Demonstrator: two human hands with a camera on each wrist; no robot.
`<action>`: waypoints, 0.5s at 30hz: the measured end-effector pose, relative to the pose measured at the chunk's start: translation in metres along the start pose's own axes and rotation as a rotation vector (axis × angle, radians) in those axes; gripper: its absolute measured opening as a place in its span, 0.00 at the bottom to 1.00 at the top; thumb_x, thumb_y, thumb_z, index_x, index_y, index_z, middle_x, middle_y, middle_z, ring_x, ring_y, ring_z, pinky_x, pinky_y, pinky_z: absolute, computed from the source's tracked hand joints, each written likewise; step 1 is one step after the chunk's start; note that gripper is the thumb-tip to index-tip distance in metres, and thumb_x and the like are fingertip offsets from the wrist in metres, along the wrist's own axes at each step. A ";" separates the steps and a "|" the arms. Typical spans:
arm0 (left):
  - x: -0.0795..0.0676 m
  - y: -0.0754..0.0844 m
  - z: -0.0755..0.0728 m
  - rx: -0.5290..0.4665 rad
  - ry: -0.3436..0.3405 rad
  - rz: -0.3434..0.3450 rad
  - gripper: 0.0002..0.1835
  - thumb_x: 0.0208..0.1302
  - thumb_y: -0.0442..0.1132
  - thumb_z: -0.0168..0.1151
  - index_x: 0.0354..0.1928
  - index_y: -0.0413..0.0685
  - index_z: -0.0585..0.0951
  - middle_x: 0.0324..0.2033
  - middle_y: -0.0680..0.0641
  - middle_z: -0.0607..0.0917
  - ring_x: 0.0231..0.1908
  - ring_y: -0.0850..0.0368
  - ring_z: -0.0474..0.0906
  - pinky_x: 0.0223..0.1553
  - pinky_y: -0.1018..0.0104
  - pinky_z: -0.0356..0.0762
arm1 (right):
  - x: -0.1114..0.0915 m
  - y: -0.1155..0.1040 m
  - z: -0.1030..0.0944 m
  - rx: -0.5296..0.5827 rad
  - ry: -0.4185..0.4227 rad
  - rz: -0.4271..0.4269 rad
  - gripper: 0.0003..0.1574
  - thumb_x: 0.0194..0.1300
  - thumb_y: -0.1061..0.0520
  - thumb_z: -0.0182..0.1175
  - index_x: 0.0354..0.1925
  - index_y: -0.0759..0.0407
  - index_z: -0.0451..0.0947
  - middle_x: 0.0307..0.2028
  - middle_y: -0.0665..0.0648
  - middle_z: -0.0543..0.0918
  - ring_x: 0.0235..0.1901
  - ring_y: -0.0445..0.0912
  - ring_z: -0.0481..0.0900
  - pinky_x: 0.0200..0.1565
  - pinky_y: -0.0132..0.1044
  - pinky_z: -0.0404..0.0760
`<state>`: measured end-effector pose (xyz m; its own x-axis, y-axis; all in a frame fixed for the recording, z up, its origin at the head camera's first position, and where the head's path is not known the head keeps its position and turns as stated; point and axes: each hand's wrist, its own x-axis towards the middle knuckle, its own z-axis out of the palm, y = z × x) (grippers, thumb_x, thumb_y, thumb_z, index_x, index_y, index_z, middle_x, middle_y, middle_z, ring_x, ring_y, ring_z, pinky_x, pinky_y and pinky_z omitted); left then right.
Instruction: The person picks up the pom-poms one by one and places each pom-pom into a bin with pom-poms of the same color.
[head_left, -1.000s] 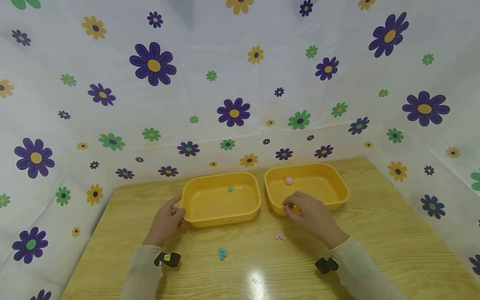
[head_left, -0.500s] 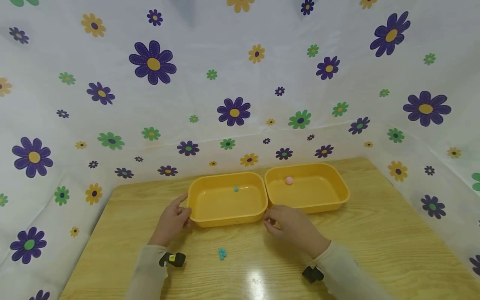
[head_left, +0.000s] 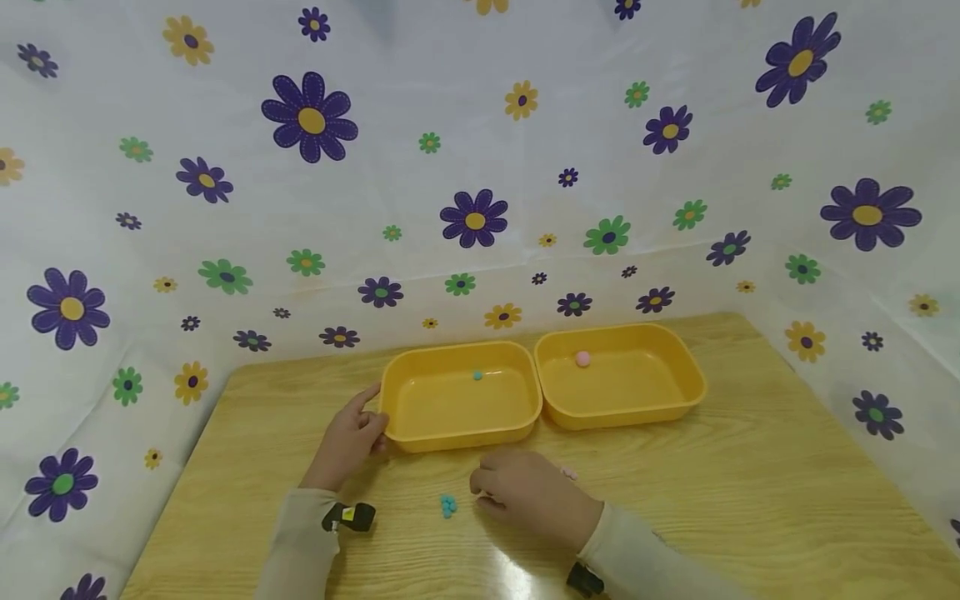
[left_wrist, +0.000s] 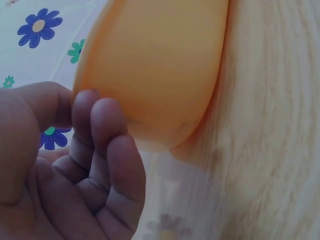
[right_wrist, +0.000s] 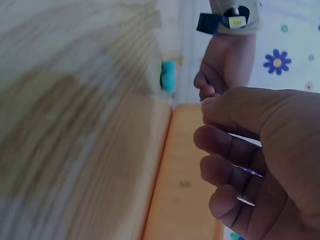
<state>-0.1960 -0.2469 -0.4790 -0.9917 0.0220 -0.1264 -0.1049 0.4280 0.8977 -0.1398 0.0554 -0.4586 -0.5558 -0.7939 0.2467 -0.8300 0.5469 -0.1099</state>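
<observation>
My left hand [head_left: 348, 442] holds the left end of the left yellow tray [head_left: 461, 438], its thumb at the rim. In the left wrist view, curled fingertips [left_wrist: 125, 162] lie against the tray's outer wall. One small turquoise ball [head_left: 477, 376] lies inside that tray. Over the table in front of the trays is my right hand [head_left: 536, 496], fingers loosely bent and holding nothing. Just left of it sits a small cluster of turquoise balls [head_left: 448, 506]. Behind it, partly hidden, lie small pink pieces [head_left: 569, 472].
A second yellow tray [head_left: 622, 415] stands close beside the first on the right, with a pink ball [head_left: 582, 359] in it. Under everything is a wood-grain table [head_left: 765, 467]. A white flower-printed sheet [head_left: 405, 192] rises behind the table and at both sides.
The left hand and left tray have shifted right, up to the other tray. My right hand has moved from the right tray leftward and nearer, to beside the turquoise balls.
</observation>
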 end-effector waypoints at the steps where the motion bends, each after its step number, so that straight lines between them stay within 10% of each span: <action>1: 0.001 0.000 0.000 -0.001 0.000 -0.001 0.32 0.77 0.38 0.54 0.80 0.53 0.60 0.28 0.45 0.82 0.28 0.54 0.79 0.34 0.67 0.81 | 0.002 -0.003 0.001 0.006 -0.020 -0.006 0.06 0.69 0.55 0.69 0.33 0.46 0.82 0.28 0.42 0.76 0.25 0.32 0.64 0.27 0.23 0.66; 15: 0.002 0.003 0.001 0.005 0.003 -0.028 0.32 0.77 0.39 0.54 0.80 0.52 0.61 0.29 0.45 0.82 0.29 0.54 0.79 0.34 0.66 0.80 | 0.023 -0.015 0.020 0.043 -0.085 -0.066 0.03 0.70 0.50 0.67 0.39 0.46 0.84 0.30 0.41 0.79 0.27 0.29 0.70 0.29 0.20 0.69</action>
<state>-0.1981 -0.2444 -0.4769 -0.9887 0.0069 -0.1497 -0.1320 0.4333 0.8915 -0.1415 0.0237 -0.4703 -0.5001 -0.8486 0.1729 -0.8653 0.4818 -0.1380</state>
